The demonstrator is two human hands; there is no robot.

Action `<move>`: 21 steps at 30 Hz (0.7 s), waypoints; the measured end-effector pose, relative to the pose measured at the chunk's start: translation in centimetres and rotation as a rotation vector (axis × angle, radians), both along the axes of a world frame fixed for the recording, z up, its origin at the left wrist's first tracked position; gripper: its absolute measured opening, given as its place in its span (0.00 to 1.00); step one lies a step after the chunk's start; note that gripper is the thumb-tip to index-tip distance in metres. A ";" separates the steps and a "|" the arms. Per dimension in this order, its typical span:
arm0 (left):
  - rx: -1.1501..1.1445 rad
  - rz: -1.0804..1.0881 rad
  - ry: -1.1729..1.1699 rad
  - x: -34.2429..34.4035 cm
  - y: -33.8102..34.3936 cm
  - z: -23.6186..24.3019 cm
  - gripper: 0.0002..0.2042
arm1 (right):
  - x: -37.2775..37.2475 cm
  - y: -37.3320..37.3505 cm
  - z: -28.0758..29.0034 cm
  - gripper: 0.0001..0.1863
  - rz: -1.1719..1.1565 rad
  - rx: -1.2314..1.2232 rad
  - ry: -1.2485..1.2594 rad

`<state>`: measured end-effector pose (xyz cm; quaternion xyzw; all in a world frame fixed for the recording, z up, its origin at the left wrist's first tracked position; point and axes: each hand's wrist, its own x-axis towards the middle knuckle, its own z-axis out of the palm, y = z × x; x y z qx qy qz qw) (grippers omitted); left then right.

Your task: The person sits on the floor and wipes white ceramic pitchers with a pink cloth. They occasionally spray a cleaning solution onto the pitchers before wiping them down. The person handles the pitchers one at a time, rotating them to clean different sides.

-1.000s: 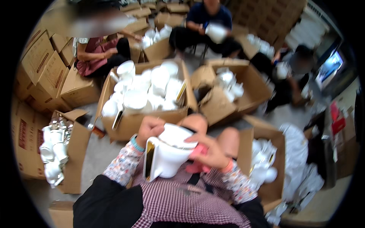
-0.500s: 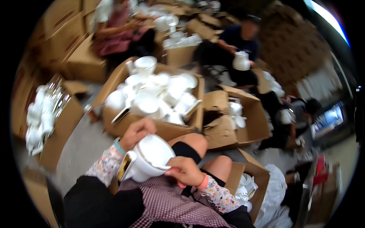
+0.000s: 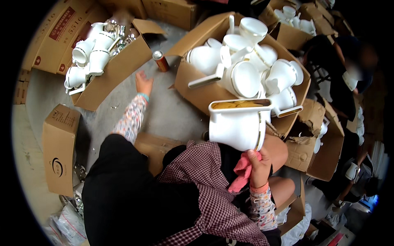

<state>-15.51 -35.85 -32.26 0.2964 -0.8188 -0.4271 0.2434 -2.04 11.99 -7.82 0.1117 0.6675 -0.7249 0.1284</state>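
In my right hand (image 3: 259, 172) I hold a white jug body (image 3: 234, 127) by its rim. It lies tilted over my lap, with its gold-lined handle on top. A pink cloth (image 3: 242, 170) is bunched in the same hand. My left hand (image 3: 143, 84) is stretched forward and away from the jug, its fingers apart and nothing in it. Nearest to it are an orange can (image 3: 160, 61) on the floor and a long carton (image 3: 119, 74). White jug bodies (image 3: 99, 60) and shiny silvery pieces (image 3: 121, 30) fill that carton.
A large carton (image 3: 186, 88) heaped with white jugs (image 3: 244, 78) stands in front of me. Another opened carton (image 3: 328, 160) is to its right. Stacked brown boxes (image 3: 53, 30) line the far left, and a tall box (image 3: 61, 151) stands nearer. Co-workers (image 3: 349, 69) sit at the right.
The view has swung left. My left hand has let go of the jug and reached out toward the left carton. The jug, now in my right hand alone, has turned handle-up.
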 end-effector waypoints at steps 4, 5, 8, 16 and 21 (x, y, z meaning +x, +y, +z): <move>-0.214 -0.059 -0.309 -5.9 -3.9 -1.0 0.41 | -0.2 -0.5 -0.3 0.13 -0.037 0.037 0.020; -0.218 -0.051 -0.353 -7.0 -3.2 -0.7 0.43 | -0.5 -0.8 -0.2 0.12 -0.059 0.044 0.032; -0.237 -0.040 -0.479 -10.8 -2.2 0.6 0.48 | -0.8 -1.7 0.5 0.11 -0.108 0.077 0.042; -0.328 -0.254 -0.559 -15.0 -6.4 -6.3 0.44 | -0.9 -1.8 0.3 0.14 -0.079 0.195 0.031; -0.385 -0.130 -0.470 -9.9 -3.3 -4.4 0.36 | -0.9 -2.1 0.4 0.13 -0.140 0.145 0.008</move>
